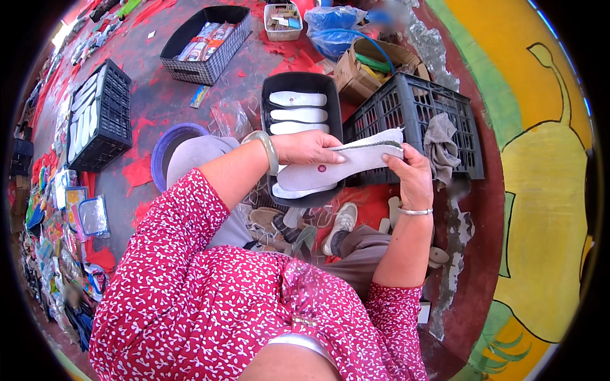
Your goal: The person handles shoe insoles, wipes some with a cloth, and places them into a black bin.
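Two-handed pinch, left hand [311,148] on the upper edge and right hand [413,173] on the right end of stacked flat white shoe insoles [346,166], held over a black rectangular bin [295,81] with more white insoles [297,115] inside, left of a dark slatted plastic crate [413,117] draped with grey cloth [440,145].

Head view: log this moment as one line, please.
left grip: on white insoles, upper edge | right grip: on their right end | black bin: more white insoles inside
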